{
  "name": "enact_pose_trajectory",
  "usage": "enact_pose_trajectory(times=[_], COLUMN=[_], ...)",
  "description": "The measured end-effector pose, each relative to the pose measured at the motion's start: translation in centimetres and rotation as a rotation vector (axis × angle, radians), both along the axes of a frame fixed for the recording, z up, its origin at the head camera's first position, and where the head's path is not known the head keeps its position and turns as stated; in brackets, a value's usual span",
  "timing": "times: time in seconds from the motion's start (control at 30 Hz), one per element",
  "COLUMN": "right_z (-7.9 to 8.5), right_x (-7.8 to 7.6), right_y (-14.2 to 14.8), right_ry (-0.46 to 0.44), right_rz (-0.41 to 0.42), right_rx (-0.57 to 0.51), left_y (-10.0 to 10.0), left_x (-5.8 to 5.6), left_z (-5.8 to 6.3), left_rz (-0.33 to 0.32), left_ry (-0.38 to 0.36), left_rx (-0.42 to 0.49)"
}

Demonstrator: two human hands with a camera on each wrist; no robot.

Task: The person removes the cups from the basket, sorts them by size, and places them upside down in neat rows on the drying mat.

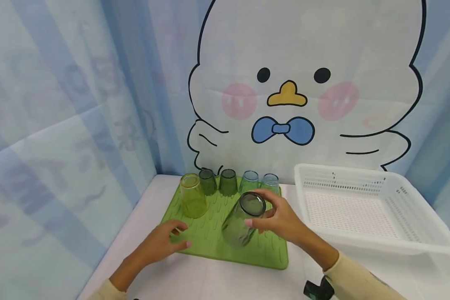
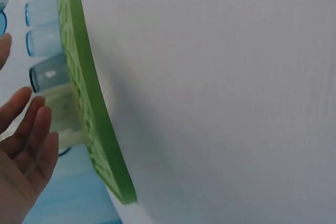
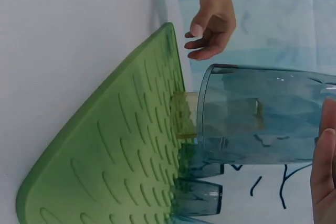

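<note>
My right hand (image 1: 279, 216) grips a large grey drinking glass (image 1: 235, 227) by its base end, thumb on the near side. The glass is upside down and tilted, its mouth toward the green drying mat (image 1: 260, 256). In the right wrist view the rim of the glass (image 3: 252, 114) is apart from the mat (image 3: 121, 145). My left hand (image 1: 161, 243) hovers by the mat's left front edge, fingers loosely bent around nothing. Beyond it a large yellow glass (image 1: 193, 198) stands upside down on the mat.
Along the mat's back edge stand two small dark grey glasses (image 1: 228, 183) and two small blue glasses (image 1: 249, 181), all in a row. A white perforated plastic basket (image 1: 360, 241) sits to the right on the white tablecloth (image 1: 195, 279). A printed curtain (image 1: 225, 146) hangs behind.
</note>
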State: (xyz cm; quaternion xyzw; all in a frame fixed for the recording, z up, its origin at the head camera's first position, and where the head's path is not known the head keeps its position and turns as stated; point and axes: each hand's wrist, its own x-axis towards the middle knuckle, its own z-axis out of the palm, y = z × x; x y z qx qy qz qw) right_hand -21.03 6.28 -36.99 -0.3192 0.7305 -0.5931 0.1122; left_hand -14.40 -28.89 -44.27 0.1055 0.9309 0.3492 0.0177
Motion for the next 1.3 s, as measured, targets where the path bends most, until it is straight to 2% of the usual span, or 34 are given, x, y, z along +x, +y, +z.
enact_pose_trajectory(times=[0.13, 0.5, 0.73, 0.93, 1.3], right_z=[-0.1, -0.6, -1.2, -1.9, -3.1], right_x=[-1.2, -4.8, -6.9, -8.4, -9.7], right_y=[-1.2, -5.0, -6.5, -7.3, -8.3], right_ry=[0.014, 0.023, -0.021, -0.032, -0.077], right_rz=[-0.027, -0.125, -0.151, -0.154, -0.149], right_rx=[0.047, 0.162, 0.191, 0.201, 0.180], left_y=[-1.4, -3.8, -4.2, -4.4, -4.3], left_x=[-0.6, -1.8, -2.1, -2.0, -1.8], left_z=[-0.2, -1.3, -1.7, -1.7, -1.6], left_rz=[0.016, -0.012, -0.047, -0.044, -0.024], left_ry=[-0.013, -0.061, -0.073, -0.100, -0.125], left_rx=[-0.051, -0.077, -0.087, -0.083, -0.059])
